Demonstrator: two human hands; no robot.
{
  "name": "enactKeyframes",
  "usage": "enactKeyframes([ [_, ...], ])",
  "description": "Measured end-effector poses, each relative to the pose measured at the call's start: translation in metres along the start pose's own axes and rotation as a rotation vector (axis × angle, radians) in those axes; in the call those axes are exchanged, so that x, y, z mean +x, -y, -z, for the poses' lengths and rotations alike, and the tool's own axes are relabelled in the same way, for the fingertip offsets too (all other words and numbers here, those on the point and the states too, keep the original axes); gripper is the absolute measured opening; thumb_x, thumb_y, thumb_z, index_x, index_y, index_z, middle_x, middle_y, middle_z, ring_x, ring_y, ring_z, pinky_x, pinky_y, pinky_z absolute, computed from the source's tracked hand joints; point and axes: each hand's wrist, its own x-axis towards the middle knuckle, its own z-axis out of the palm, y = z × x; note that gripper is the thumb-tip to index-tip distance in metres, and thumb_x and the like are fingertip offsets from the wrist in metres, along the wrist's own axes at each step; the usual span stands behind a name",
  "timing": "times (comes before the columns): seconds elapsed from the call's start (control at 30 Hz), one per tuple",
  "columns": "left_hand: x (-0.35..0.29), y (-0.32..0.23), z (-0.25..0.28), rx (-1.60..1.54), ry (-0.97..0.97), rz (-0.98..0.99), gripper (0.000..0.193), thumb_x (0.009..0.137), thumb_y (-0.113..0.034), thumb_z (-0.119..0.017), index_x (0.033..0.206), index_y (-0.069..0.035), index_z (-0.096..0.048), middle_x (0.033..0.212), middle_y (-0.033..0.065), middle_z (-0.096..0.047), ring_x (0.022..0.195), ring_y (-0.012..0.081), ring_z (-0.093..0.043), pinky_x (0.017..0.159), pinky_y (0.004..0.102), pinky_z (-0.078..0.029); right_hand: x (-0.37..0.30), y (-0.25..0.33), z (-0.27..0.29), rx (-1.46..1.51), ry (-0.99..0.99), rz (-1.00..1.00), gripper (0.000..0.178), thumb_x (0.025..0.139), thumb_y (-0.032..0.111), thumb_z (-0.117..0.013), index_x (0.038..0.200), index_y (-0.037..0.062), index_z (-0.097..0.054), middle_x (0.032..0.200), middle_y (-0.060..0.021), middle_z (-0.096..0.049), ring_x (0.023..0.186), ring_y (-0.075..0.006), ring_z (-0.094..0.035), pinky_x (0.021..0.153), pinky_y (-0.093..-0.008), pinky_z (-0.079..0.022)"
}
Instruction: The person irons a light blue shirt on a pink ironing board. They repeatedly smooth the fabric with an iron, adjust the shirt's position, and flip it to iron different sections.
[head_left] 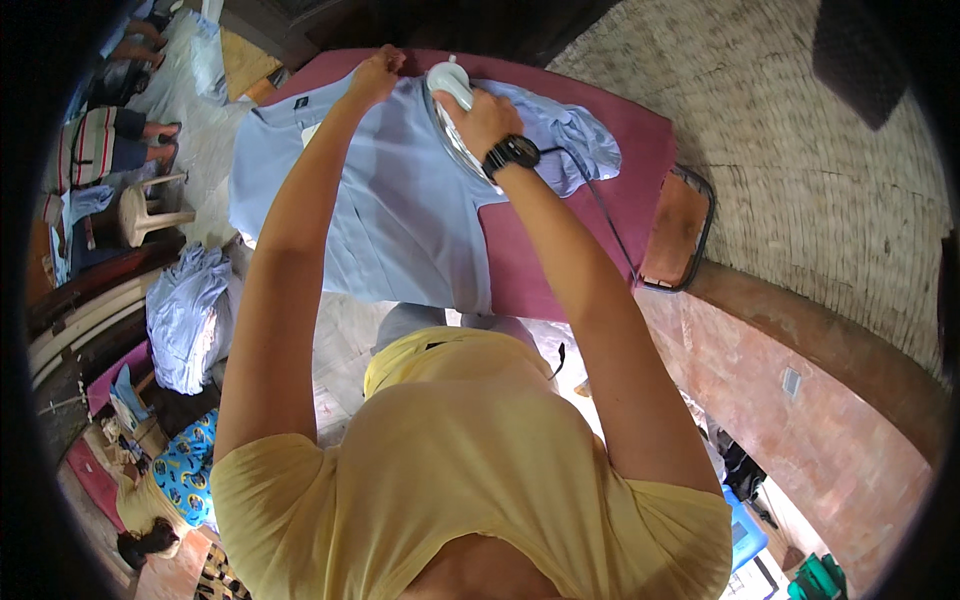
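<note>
A light blue shirt (375, 200) lies spread over a maroon-covered ironing board (560, 270), its collar end to the left and a sleeve out to the right. My right hand (485, 128), with a black watch on the wrist, is wrapped round the handle of a white iron (449, 84). The iron rests on the shirt near the board's far side. At the shirt's far edge, my left hand (376, 76) has its fingers bent and closed on the fabric. Its fingertips are partly hidden.
The iron's dark cord (605, 212) runs right, over the board's edge near a metal-framed end rest (680, 228). A pile of light blue garments (188, 318) is at the left, below a plastic stool (150, 208). Other people sit along the left. A woven wall (750, 130) stands at the right.
</note>
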Motion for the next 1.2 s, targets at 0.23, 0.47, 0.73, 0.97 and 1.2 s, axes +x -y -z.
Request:
enactKeyframes([
  [0.23,0.010,-0.036,-0.011,0.073,0.196,-0.016,0.034,0.081,-0.046,-0.071,0.097,-0.017,-0.068,0.098,0.0028,-0.070,0.099,0.0246,-0.064,0.087,0.0434,-0.047,-0.021,-0.024,0.019,0.051,0.082,0.011,0.067,0.084,0.066,-0.054,0.106,0.0045,-0.069,0.098,-0.0238,-0.068,0.098,-0.0411,-0.064,0.084,-0.0499,-0.050],
  [0.47,0.019,-0.067,-0.011,0.134,0.442,0.040,0.039,0.068,-0.057,-0.079,0.091,-0.025,-0.073,0.100,-0.0039,-0.065,0.103,0.0184,-0.058,0.095,0.0463,-0.039,-0.095,-0.070,0.040,-0.109,-0.198,-0.463,0.066,0.086,0.065,-0.054,0.103,0.0028,-0.069,0.089,-0.0241,-0.068,0.087,-0.0429,-0.066,0.078,-0.0494,-0.051],
  [0.73,0.025,-0.048,-0.021,0.204,0.322,-0.037,0.034,0.065,-0.046,-0.085,0.087,-0.023,-0.074,0.087,-0.0050,-0.056,0.085,0.0120,-0.057,0.081,0.0336,-0.043,-0.034,-0.072,0.034,-0.088,-0.275,-0.352,0.069,0.086,0.067,-0.053,0.099,0.0014,-0.070,0.091,-0.0253,-0.069,0.090,-0.0431,-0.066,0.079,-0.0485,-0.052],
  [0.97,0.027,-0.049,-0.018,0.206,0.467,0.021,0.034,0.068,-0.054,-0.079,0.089,-0.028,-0.072,0.111,-0.0029,-0.058,0.120,0.0216,-0.050,0.101,0.0498,-0.034,-0.081,-0.088,0.031,-0.049,-0.309,-0.547,0.074,0.083,0.072,-0.051,0.106,0.0033,-0.069,0.091,-0.0274,-0.068,0.091,-0.0450,-0.066,0.080,-0.0522,-0.052],
  [1.2,0.025,-0.062,-0.010,0.266,0.484,0.083,0.042,0.070,-0.060,-0.075,0.092,-0.026,-0.070,0.113,-0.0007,-0.056,0.121,0.0225,-0.049,0.103,0.0467,-0.033,-0.060,-0.079,0.040,0.029,-0.298,-0.507,0.069,0.085,0.066,-0.053,0.106,0.0029,-0.069,0.096,-0.0267,-0.068,0.095,-0.0430,-0.065,0.083,-0.0501,-0.051],
])
